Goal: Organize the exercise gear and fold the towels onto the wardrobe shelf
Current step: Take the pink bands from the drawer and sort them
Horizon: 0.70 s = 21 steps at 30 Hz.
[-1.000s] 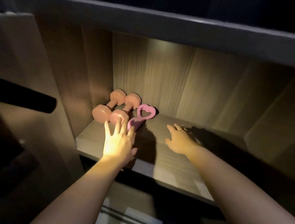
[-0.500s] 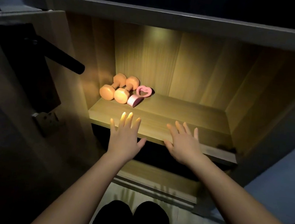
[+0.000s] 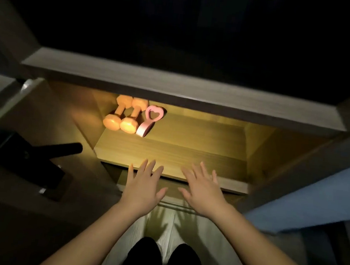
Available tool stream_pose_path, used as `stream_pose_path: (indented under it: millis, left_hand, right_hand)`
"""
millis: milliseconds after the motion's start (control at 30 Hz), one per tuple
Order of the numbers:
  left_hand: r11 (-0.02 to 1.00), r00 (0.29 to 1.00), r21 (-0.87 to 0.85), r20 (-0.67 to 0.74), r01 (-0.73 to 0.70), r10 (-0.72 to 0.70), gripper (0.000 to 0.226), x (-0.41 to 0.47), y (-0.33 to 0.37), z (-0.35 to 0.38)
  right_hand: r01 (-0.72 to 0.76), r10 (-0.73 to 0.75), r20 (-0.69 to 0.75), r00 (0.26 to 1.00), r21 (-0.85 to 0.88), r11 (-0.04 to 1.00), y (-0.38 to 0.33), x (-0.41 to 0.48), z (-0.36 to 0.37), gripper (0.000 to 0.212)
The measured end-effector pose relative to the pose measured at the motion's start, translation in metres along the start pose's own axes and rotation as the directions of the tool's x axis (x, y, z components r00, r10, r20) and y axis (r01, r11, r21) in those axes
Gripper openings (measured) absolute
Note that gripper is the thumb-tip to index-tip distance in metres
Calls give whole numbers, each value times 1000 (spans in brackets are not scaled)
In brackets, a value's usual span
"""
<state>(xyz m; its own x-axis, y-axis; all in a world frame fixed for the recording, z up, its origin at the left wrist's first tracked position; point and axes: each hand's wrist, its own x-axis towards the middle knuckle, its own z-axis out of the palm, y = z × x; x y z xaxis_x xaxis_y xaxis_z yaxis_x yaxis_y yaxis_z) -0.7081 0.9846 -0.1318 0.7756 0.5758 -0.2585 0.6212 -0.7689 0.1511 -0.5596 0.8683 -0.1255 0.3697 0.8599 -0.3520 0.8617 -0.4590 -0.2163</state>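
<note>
The left hand (image 3: 143,188) and right hand (image 3: 202,192) hover spread and empty at the shelf's (image 3: 189,151) front edge, while the dumbbells (image 3: 125,116) and heart ring (image 3: 149,120) lie at its back-left corner, lengthwise front to back, nearer the left hand.

Two orange dumbbells (image 3: 128,125) lie side by side in the back left corner of the wooden shelf (image 3: 189,151). A pink tool (image 3: 143,129) with a heart-shaped loop lies there too, nearer the shelf's middle.

No text, label, brand, number or sign can be read on anything here.
</note>
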Motion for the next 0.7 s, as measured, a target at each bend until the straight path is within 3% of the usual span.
stream_pose_path:
  millis: [100, 333, 700]
  left_hand:
    - [997, 993, -17, 81, -82, 83, 68, -25, 12, -30]
    - [943, 934, -36, 131, -332, 333, 70, -28, 53, -64]
    - [786, 758, -19, 250, -618, 602, 67, -6, 218, -39]
  right_hand:
    - [-25, 23, 32, 999, 69, 997, -6, -42, -24, 65]
    - [-198, 214, -76, 974, 176, 964, 9, -100, -31, 64]
    - [-541, 613, -68, 787, 402, 739, 127, -211, -4, 65]
